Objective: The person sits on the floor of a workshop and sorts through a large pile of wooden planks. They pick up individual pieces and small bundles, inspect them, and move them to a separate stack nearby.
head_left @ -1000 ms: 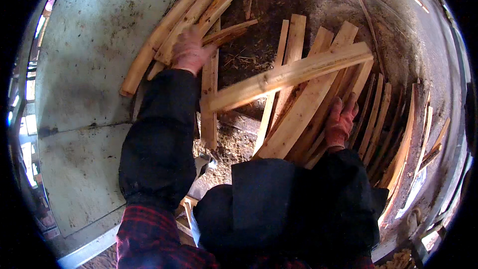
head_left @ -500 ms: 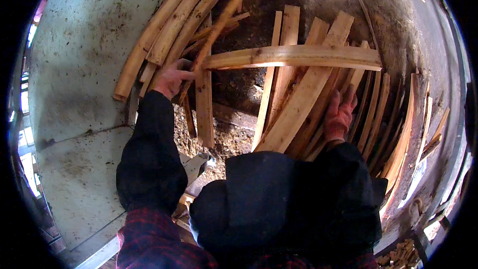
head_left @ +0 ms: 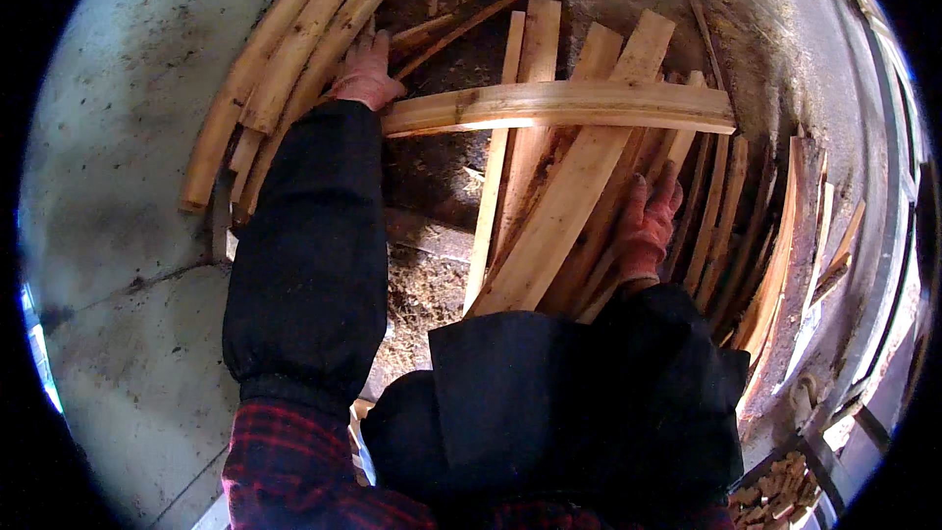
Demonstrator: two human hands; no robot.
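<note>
My left hand (head_left: pixel 366 76), in a pinkish glove, reaches forward beside the left stack of wooden boards (head_left: pixel 312 49). Its fingers are stretched out against the inner board's edge, and its thumb stands apart. Just right of it lies the left end of a wooden plank (head_left: pixel 559 106), set crosswise over several lengthwise boards. My right hand (head_left: pixel 650 224), in a similar reddish glove, rests with fingers extended on narrow wood strips (head_left: pixel 610 236). A wide pale board (head_left: pixel 574 216) slants to its left. Neither hand grips anything that I can see.
A pale, dirt-stained panel (head_left: pixel 118 236) runs along the left. Thin strips (head_left: pixel 481 25) lie beyond the left hand. More rough slats (head_left: pixel 775 265) lean near the curved right side. Sawdust and chips (head_left: pixel 422 304) cover the floor between. Short wood pieces (head_left: pixel 780 496) lie at lower right.
My left hand has moved forward along the left stack. The slanting strip and short upright board beside it no longer show where they were. My right hand stays on the strips.
</note>
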